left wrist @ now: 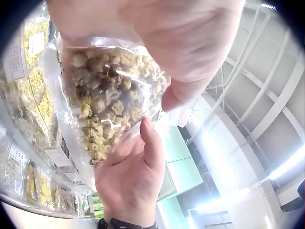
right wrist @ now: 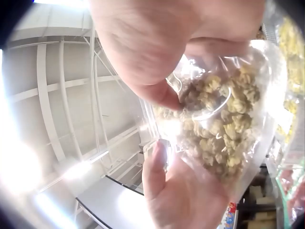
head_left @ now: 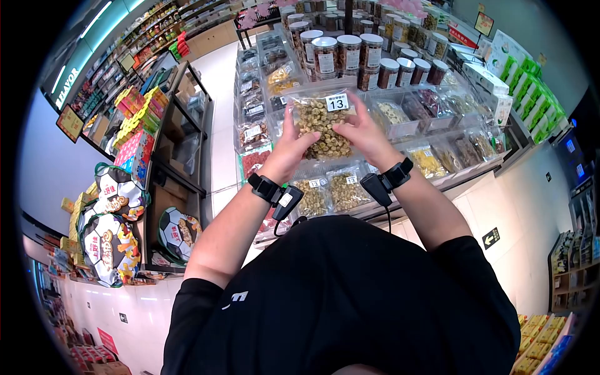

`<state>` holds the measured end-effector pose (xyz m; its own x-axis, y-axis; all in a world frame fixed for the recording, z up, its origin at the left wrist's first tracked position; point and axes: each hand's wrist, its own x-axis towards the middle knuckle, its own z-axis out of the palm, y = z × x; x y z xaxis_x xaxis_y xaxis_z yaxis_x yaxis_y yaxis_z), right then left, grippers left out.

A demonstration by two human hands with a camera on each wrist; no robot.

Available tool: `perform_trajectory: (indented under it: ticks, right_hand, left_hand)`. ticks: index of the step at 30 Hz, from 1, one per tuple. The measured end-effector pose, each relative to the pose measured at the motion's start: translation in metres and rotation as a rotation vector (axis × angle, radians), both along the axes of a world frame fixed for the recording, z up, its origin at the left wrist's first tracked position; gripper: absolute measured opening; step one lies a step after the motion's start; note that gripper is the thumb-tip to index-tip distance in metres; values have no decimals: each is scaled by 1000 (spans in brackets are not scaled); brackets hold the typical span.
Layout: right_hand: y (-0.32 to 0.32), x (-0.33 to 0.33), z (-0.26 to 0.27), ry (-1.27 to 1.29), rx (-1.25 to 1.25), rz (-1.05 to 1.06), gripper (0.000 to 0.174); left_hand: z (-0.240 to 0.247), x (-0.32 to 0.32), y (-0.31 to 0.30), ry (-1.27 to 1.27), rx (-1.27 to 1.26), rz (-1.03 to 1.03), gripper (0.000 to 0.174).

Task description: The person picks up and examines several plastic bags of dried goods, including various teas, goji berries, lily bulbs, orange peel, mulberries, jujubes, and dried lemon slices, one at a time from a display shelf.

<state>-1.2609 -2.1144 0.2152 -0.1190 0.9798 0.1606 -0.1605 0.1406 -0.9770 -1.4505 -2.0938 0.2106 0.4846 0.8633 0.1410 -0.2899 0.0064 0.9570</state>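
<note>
A clear plastic bag of dried flower buds [head_left: 328,147] is held up over the display, with a white label [head_left: 337,102] reading 13 at its top. My left hand [head_left: 289,147] grips its left side, thumb across the front and fingers behind. On the opposite side my right hand [head_left: 370,139] holds it the same way, both thumbs pressing the clear front. The left wrist view shows the buds [left wrist: 114,102] close up, some yellowish. Below the hands lie two similar bags [head_left: 347,189], also with labels reading 13.
Lidded jars [head_left: 325,56] stand in rows at the back of the display. Bagged dried goods [head_left: 427,161] fill clear bins to the right. At left is a shelf with ball-patterned snack packs [head_left: 111,247]. Green and white cartons [head_left: 531,103] are stacked at far right.
</note>
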Motion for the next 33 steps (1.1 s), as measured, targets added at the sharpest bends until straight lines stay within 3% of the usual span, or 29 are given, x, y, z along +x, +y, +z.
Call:
perform_trajectory:
  ticks: [2, 5, 10, 13, 15, 16, 17, 18, 20, 25, 27, 30, 31, 33]
  right_hand:
    - [0, -1, -7, -64, 48, -28, 88]
    - [2, -3, -21, -126, 200, -44, 91]
    - [14, 18, -57, -154, 74, -45, 87]
    - [23, 38, -92, -146, -72, -55, 72]
    - [25, 52, -123, -84, -181, -76, 60]
    - [22, 56, -131, -100, -185, -71, 47]
    - [20, 62, -142, -99, -209, -65, 47]
    - [20, 67, -157, -51, -313, -51, 41]
    - [18, 75, -186, -6, -445, -37, 30]
    - [19, 84, -240, -162, -539, -30, 32]
    - [24, 81, -254, -465, -442, -140, 35]
    - [27, 77, -265, -641, -383, -12, 46]
    - [26, 76, -264, -746, -371, 81, 53]
    - [20, 78, -271, -777, -336, 69, 55]
  left_hand:
    - [-9, 5, 3, 50, 114, 28, 108]
    - [-23, 12, 3, 86, 44, 71, 109]
    - [-49, 22, 11, 171, 69, 139, 101]
    - [-76, 27, 16, 258, -63, 111, 92]
    - [-129, 29, 28, 369, -35, 214, 82]
    - [-130, 31, 24, 418, -35, 209, 79]
    - [-132, 36, 20, 466, -37, 206, 76]
    - [-134, 36, 12, 487, -205, 126, 72]
    - [-161, 38, 10, 542, -299, 131, 69]
    - [-222, 51, 1, 658, -437, 138, 64]
    - [-248, 53, 2, 715, -389, 166, 66]
    - [-253, 60, -3, 859, -393, 240, 72]
    - [-254, 64, -8, 867, -226, 351, 61]
    - [-251, 67, -9, 918, -324, 357, 57]
